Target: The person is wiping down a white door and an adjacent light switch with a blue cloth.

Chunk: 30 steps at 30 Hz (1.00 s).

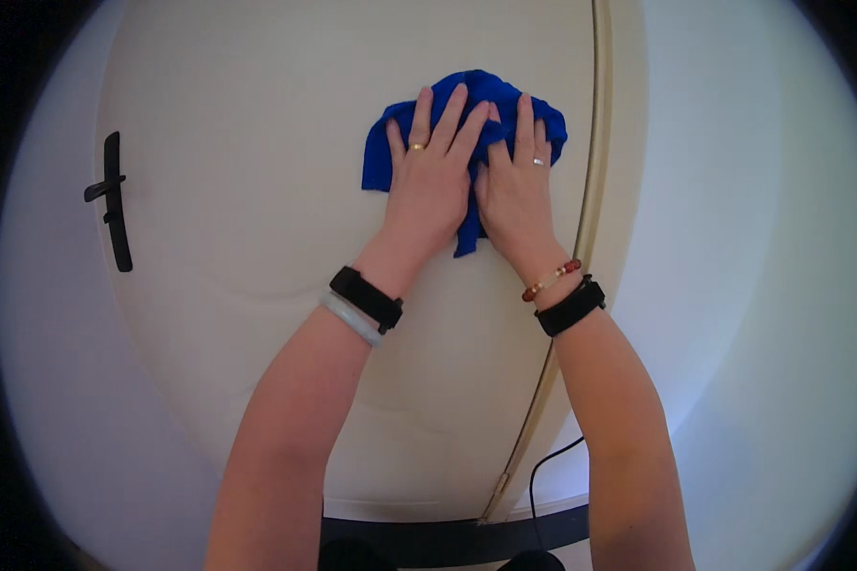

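A blue cloth (486,86) lies pressed against a cream-coloured door (257,190), its edges crumpled and one strip hanging down between my wrists. My left hand (428,195) rests flat on the cloth with its fingers stretched out and spread; a gold-coloured ring is on one finger. Just beside it, my right hand (519,205) also lies on the cloth, fingers extended, with a fold of the fabric covering part of its index finger. Both hands are close to the door's right edge. The left thumb is hidden.
A black door handle (114,200) sticks out at the far left. Along the right side runs the door frame (605,143), with a hinge (501,483) low down and a pale wall (724,238) beyond. A black cable (533,476) hangs near a dark baseboard strip (428,542).
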Tool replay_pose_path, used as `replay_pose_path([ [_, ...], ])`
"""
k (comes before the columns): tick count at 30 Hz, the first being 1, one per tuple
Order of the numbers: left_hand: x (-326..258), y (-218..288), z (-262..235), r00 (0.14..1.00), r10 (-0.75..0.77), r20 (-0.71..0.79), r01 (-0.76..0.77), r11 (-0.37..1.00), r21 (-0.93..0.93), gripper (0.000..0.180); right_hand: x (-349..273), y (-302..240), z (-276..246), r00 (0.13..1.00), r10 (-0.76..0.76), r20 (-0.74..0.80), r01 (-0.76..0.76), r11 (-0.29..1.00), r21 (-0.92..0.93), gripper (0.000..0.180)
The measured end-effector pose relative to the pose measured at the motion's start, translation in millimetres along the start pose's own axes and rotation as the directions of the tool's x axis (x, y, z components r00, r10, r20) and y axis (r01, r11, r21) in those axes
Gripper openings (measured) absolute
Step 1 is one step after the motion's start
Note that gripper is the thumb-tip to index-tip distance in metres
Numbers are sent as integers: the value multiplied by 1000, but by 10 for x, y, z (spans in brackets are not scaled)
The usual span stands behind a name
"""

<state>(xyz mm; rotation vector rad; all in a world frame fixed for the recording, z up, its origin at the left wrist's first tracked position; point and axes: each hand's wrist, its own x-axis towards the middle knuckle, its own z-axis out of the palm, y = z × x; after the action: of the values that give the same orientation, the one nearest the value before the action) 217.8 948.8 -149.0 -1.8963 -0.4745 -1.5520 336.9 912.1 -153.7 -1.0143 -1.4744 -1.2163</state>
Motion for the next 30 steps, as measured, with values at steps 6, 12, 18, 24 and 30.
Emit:
replay_pose_path([
  [6, -214, -92, -475, 997, -40, 69, 42, 999, -18, 57, -9, -444, -98, 999, -9, 52, 10, 1000, -9, 53],
  [12, -679, -71, -604, 987, -90, 136, 91, 996, -7, 59, -362, -713, -128, 989, -28, 143, 29, 1000, -5, 38],
  [18, -851, -90, -641, 970, -145, 196, 151, 988, -17, 59, -468, -787, -117, 979, -52, 196, 48, 999, 25, 42],
  [24, -1140, -187, -619, 958, -161, 239, 164, 987, 9, 61, -640, -896, -46, 945, -36, 324, 5, 995, 96, 49],
  [30, -1446, -293, -625, 936, -175, 305, 161, 985, 69, 66, -793, -951, 32, 908, -104, 407, 37, 985, 168, 54],
])
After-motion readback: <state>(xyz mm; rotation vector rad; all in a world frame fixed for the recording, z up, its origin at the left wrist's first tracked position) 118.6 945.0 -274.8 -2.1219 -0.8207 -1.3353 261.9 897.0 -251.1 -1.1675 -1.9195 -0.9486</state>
